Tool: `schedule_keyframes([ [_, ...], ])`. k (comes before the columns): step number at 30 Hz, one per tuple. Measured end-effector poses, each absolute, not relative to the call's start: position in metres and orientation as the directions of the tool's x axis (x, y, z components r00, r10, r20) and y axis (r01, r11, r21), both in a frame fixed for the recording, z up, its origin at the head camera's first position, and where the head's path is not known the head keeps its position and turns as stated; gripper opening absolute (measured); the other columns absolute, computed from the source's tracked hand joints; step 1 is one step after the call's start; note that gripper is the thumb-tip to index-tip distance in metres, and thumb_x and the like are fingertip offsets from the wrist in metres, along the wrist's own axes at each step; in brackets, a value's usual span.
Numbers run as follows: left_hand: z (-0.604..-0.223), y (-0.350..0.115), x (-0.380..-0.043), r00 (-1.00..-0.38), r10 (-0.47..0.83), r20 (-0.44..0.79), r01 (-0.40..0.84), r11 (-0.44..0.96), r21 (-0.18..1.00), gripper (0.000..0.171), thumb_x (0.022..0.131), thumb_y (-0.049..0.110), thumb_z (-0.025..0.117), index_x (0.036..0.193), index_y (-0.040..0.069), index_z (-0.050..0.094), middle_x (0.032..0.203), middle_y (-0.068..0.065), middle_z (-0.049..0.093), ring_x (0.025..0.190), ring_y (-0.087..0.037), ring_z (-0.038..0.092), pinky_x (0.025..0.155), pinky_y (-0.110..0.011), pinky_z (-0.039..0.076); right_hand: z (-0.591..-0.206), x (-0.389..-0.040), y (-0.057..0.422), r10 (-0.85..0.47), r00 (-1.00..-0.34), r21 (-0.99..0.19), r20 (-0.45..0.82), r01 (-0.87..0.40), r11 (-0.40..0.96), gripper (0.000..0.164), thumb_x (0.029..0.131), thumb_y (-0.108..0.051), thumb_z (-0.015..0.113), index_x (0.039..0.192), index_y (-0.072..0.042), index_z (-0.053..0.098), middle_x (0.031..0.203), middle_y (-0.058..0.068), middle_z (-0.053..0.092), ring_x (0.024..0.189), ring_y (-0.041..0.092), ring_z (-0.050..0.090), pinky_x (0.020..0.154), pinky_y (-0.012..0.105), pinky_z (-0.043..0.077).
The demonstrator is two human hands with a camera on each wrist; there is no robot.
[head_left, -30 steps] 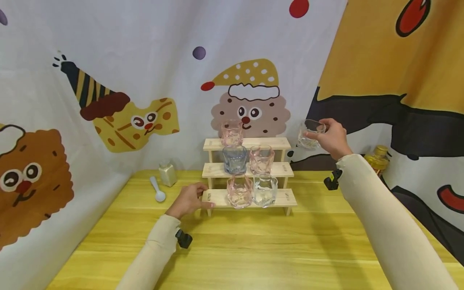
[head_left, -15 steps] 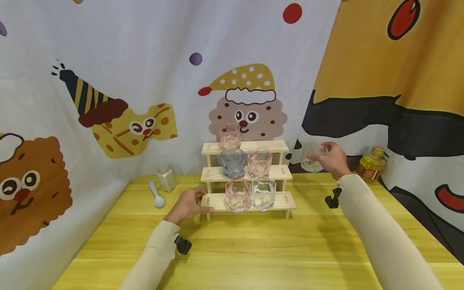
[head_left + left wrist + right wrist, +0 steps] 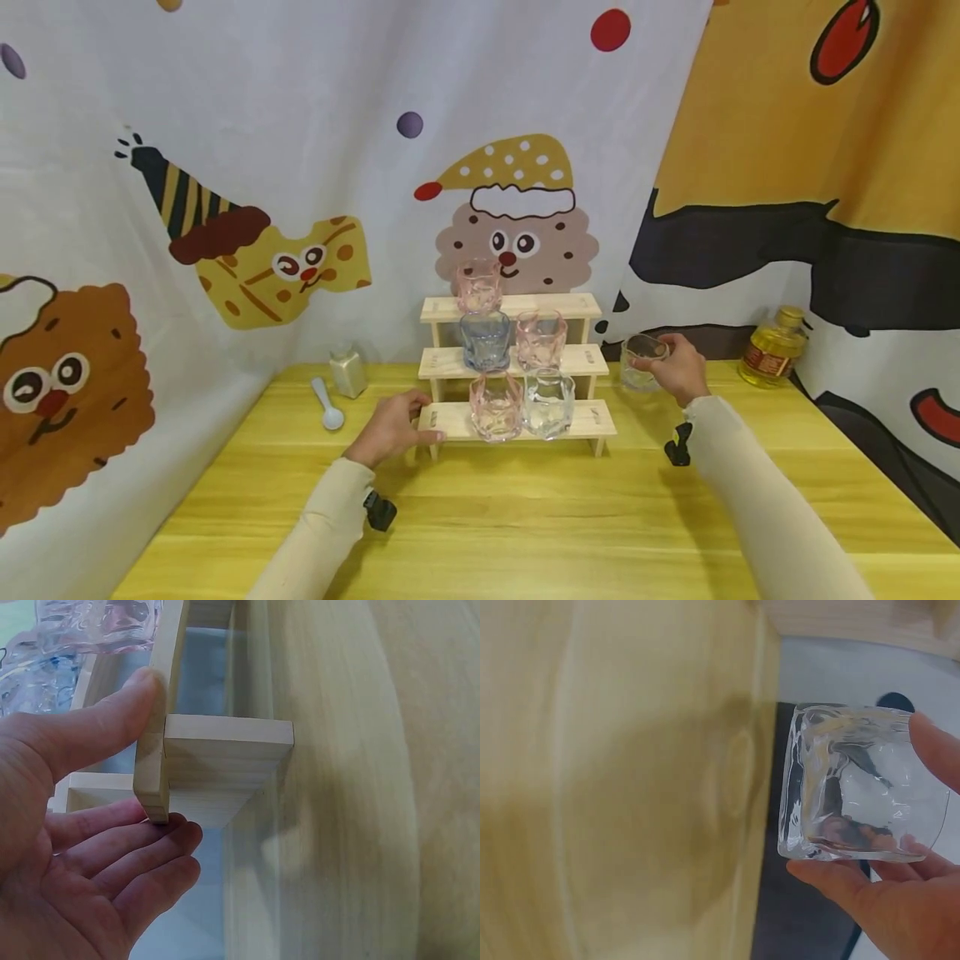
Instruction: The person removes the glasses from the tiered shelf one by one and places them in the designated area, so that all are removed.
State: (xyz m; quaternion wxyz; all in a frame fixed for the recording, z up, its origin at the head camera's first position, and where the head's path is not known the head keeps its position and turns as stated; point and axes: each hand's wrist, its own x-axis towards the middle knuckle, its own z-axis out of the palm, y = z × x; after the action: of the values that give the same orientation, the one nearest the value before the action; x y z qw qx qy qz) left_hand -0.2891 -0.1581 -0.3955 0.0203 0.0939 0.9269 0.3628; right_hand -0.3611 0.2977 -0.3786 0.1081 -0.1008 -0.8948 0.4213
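Note:
My right hand [image 3: 684,371] grips a clear glass tumbler [image 3: 642,363], thumb on one side and fingers on the other. In the right wrist view the tumbler [image 3: 862,784] has its thick base close over the wooden table. Left of it stands a three-step wooden stand [image 3: 592,419]. My left hand [image 3: 392,427] pinches the left end of its lowest step [image 3: 154,769] between thumb and index finger, the other fingers extended below. A pink glass [image 3: 496,408] and a clear glass [image 3: 548,406] sit on that step.
On the middle step are a blue glass [image 3: 485,343] and a pink one [image 3: 541,340]; another pink glass [image 3: 479,287] tops the stand. A bottle of yellow oil [image 3: 772,350] stands back right. A white spoon [image 3: 327,406] and a small jar [image 3: 347,372] are at left.
My right hand has lowered the clear tumbler from beside the top step down to near the tabletop, right of the stand. The left hand stays at the lowest step.

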Motion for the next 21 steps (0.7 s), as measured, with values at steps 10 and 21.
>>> schedule_keyframes([
  [10,-0.397,-0.158,-0.291,-0.981,0.185,0.048,0.171,0.731,0.660,0.059,0.079,0.027,0.087,0.129,0.006,0.062,0.134,-0.019,0.065,0.125,-0.036,0.062,0.104,-0.049,0.054,-0.396,-0.364,0.286,0.251,-0.965,-0.819,0.074,0.085,0.568,0.086,0.086,-0.024,0.079,0.151,0.006,0.031,0.156,0.033,0.033,0.137,0.051,0.040,0.110,0.062,0.043],
  [21,-0.395,-0.158,-0.291,-0.981,0.190,0.050,0.175,0.732,0.659,0.060,0.080,0.027,0.087,0.130,0.005,0.062,0.134,-0.020,0.065,0.125,-0.036,0.062,0.104,-0.048,0.054,-0.399,-0.368,0.282,0.248,-0.968,-0.830,0.050,0.098,0.549,0.088,0.084,-0.021,0.082,0.150,0.006,0.030,0.158,0.033,0.031,0.140,0.051,0.038,0.114,0.061,0.040],
])
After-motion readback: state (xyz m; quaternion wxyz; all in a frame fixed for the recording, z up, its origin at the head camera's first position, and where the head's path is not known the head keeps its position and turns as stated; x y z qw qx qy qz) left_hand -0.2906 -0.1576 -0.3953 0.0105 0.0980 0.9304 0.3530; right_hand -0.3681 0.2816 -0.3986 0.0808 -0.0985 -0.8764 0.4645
